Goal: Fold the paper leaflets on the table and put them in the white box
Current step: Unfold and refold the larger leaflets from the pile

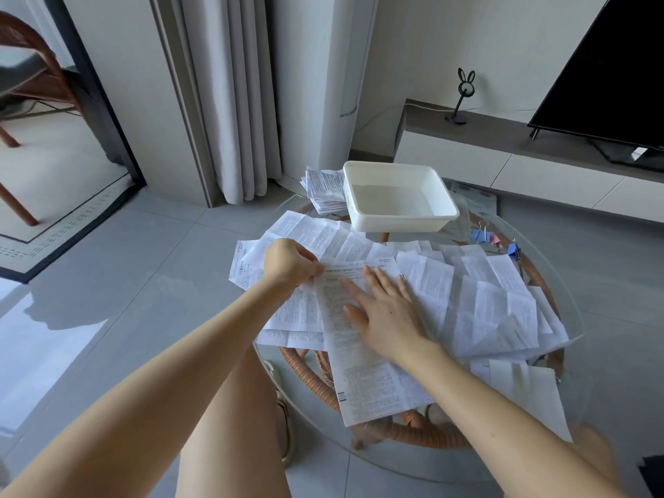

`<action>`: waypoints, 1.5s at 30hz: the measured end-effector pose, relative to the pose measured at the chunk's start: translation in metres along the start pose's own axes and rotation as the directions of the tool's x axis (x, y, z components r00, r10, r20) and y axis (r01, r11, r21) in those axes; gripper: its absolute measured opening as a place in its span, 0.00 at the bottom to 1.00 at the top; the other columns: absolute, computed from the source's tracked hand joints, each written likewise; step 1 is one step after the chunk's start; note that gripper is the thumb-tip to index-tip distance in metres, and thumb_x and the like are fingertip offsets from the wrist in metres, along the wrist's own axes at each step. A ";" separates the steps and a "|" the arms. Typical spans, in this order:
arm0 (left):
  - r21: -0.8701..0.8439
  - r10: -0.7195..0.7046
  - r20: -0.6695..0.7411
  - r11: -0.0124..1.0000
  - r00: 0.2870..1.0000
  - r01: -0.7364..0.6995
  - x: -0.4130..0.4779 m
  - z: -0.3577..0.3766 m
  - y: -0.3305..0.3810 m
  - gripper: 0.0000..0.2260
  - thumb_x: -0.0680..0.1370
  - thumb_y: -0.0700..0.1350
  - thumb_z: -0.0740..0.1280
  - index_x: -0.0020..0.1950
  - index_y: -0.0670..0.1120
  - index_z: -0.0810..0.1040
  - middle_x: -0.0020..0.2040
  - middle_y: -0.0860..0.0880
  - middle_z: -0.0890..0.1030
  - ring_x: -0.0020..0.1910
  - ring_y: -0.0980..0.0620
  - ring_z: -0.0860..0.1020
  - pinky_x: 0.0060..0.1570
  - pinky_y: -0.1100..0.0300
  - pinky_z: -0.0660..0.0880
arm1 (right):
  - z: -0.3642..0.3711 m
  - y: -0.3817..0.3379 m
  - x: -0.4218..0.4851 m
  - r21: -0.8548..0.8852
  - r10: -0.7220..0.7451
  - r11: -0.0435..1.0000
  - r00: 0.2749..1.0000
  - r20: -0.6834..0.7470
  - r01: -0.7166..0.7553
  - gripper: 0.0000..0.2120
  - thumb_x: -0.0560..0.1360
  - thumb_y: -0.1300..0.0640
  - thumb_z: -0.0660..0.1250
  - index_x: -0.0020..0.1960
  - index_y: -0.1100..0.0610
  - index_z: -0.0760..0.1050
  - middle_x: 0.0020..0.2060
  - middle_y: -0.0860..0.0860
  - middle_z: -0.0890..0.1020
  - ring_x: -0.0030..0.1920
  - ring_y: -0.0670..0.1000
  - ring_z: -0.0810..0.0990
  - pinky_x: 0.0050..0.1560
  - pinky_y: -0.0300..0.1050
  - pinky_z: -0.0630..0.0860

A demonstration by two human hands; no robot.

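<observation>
A long printed leaflet lies lengthwise over a heap of unfolded leaflets on the round glass table. My left hand pinches the long leaflet's far left corner. My right hand lies flat on its upper half, fingers spread. The white box stands at the table's far side and holds nothing visible. A stack of folded leaflets rests just left of the box.
Blue and pink binder clips lie right of the box. The table has a wicker frame under the glass. My bare knee is below the table's near edge. A TV cabinet stands behind, curtains to the far left.
</observation>
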State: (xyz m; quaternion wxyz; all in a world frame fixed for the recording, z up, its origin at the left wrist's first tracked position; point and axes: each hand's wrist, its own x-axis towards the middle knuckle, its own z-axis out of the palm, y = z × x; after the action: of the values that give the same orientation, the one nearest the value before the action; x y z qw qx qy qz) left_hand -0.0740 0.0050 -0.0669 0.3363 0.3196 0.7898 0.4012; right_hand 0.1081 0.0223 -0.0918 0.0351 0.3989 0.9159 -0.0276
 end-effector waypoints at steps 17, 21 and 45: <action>-0.205 -0.140 0.060 0.967 0.988 0.150 0.003 -0.003 0.002 0.05 0.72 0.30 0.70 0.38 0.38 0.79 0.39 0.38 0.83 0.39 0.42 0.83 0.44 0.49 0.82 | 0.015 0.000 -0.007 0.049 0.044 0.998 0.993 -0.108 -0.039 0.37 0.72 0.35 0.24 0.76 0.43 0.49 0.77 0.51 0.50 0.77 0.51 0.45 0.74 0.54 0.37; -0.166 -0.105 0.041 0.980 0.994 0.111 0.003 -0.002 0.002 0.04 0.72 0.30 0.69 0.41 0.37 0.79 0.37 0.40 0.82 0.33 0.46 0.82 0.37 0.55 0.82 | 0.016 0.000 -0.005 0.037 0.038 0.999 0.995 -0.088 -0.034 0.38 0.69 0.35 0.20 0.76 0.42 0.44 0.77 0.50 0.47 0.77 0.51 0.42 0.74 0.55 0.37; 0.201 0.761 0.631 0.030 0.153 -0.979 -0.105 0.032 -0.071 0.14 0.77 0.47 0.63 0.58 0.60 0.80 0.57 0.48 0.78 0.57 0.47 0.72 0.55 0.56 0.67 | 0.018 0.004 0.000 0.012 0.016 1.000 0.998 -0.064 -0.015 0.38 0.69 0.38 0.26 0.77 0.44 0.46 0.77 0.51 0.47 0.77 0.52 0.44 0.74 0.57 0.39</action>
State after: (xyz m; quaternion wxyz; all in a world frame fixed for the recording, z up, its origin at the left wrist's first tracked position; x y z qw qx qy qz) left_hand -0.0062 -0.0962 -0.1125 0.0262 0.8909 0.4114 0.1908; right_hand 0.1123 0.0236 -0.1097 0.0036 0.4069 0.9133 -0.0200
